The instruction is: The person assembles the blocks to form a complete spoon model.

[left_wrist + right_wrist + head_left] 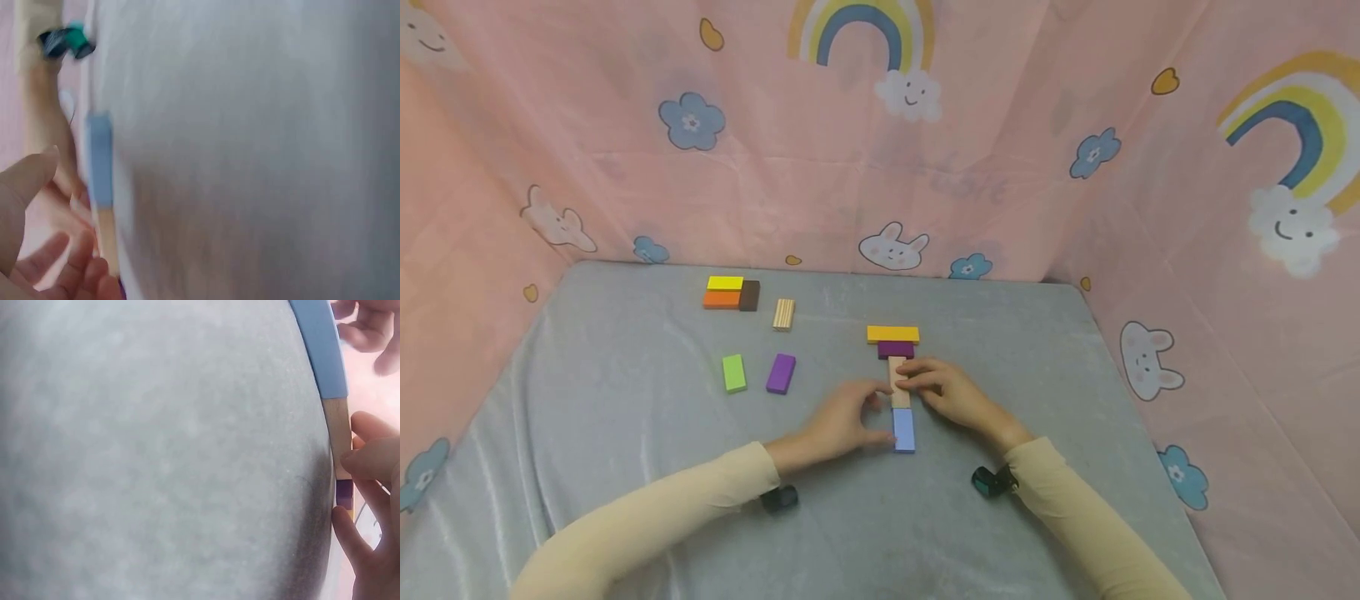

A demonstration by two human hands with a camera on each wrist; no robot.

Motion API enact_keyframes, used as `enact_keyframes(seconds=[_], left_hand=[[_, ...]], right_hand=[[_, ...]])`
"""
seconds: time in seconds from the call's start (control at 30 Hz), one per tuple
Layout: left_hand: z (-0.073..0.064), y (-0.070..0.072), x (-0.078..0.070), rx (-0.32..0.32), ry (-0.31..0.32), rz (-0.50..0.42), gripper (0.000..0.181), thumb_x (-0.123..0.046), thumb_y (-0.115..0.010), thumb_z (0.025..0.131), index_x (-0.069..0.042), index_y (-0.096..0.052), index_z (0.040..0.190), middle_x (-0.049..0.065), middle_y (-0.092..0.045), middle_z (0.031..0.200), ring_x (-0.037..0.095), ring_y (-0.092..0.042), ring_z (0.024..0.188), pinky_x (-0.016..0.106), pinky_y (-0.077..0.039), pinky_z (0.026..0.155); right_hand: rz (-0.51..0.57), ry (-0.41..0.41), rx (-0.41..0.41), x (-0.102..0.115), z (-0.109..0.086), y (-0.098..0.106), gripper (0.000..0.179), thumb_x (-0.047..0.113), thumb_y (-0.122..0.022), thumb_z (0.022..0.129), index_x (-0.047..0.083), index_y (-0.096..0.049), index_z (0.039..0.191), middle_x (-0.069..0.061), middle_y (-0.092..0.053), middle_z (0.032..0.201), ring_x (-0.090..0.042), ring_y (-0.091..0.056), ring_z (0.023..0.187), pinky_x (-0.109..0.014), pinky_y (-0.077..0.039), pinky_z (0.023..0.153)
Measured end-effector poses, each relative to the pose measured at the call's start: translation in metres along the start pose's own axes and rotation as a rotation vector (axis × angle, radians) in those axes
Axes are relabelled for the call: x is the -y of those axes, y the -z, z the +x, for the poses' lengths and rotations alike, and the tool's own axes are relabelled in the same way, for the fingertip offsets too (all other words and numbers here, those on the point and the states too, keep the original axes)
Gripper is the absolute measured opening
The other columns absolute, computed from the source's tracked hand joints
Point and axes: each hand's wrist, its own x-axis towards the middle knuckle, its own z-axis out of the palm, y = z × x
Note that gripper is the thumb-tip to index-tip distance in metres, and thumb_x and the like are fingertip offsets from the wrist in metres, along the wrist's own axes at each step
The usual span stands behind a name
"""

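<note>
Pink cloth (pixel 985 192) with rainbows and bunnies is hanging behind a gray table (pixel 1045 525). On it, a plain wood block (pixel 898 396) is lying in a line between the two hands, with a blue block (pixel 903 431) touching it at 6 o'clock and a dark purple block (pixel 896 350) at 12. It is looking light, hard and a bit smooth, so it might slide but probably won't break; its long sides are making the best place to hold. At 3 o'clock, the right hand (pixel 953 393) is resting loose, bent fingertips on the wood block, not squeezing tight. At 8 o'clock, the left hand (pixel 841 418) is holding nothing, thumb and fingers spread wide; I cannot tell if they are touching any block. Farther out, a golden block (pixel 892 334) is sitting at 12, a bright purple block (pixel 781 374) and a green block (pixel 734 373) at 9, and a striped block (pixel 784 315) at 10.
</note>
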Motion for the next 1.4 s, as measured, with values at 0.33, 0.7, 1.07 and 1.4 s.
enact_keyframes(seconds=[0.33, 0.7, 1.07, 1.4], left_hand=[[-0.003, 0.083, 0.040, -0.086, -0.032, -0.025, 0.061, -0.028, -0.084, 0.079, -0.015, -0.058, 0.133, 0.011, -0.065, 0.125, 0.024, -0.058, 0.117, 0.049, -0.049, 0.102], [-0.018, 0.132, 0.091, -0.010, 0.016, 0.024, 0.076, -0.028, -0.089, 0.071, -0.014, -0.055, 0.138, 0.011, -0.061, 0.134, 0.030, -0.052, 0.128, 0.054, -0.039, 0.112], [-0.028, 0.139, 0.119, 0.092, 0.041, 0.070, 0.083, -0.035, -0.092, 0.065, -0.016, -0.056, 0.137, 0.007, -0.055, 0.144, 0.031, -0.044, 0.138, 0.056, -0.032, 0.118], [-0.029, 0.139, 0.119, 0.094, 0.004, 0.090, 0.063, -0.023, -0.087, 0.073, -0.012, -0.061, 0.129, 0.010, -0.058, 0.139, 0.035, -0.044, 0.137, 0.058, -0.030, 0.118]], right_hand=[[-0.015, -0.034, 0.009, 0.000, 0.000, -0.001, 0.031, 0.002, -0.064, 0.093, 0.016, -0.073, 0.119, 0.000, -0.063, 0.134, -0.025, -0.055, 0.133, -0.047, -0.044, 0.112], [-0.023, -0.023, 0.000, 0.000, -0.002, -0.001, 0.030, 0.004, -0.065, 0.093, 0.016, -0.073, 0.119, 0.000, -0.064, 0.134, -0.025, -0.055, 0.132, -0.047, -0.045, 0.111], [0.001, -0.025, -0.005, 0.001, -0.002, -0.001, 0.029, 0.004, -0.065, 0.093, 0.017, -0.074, 0.118, 0.001, -0.064, 0.133, -0.023, -0.055, 0.132, -0.045, -0.044, 0.112], [-0.009, -0.010, -0.001, 0.002, -0.002, 0.000, 0.029, 0.003, -0.064, 0.093, 0.014, -0.074, 0.118, -0.001, -0.064, 0.133, -0.025, -0.056, 0.131, -0.046, -0.045, 0.111]])
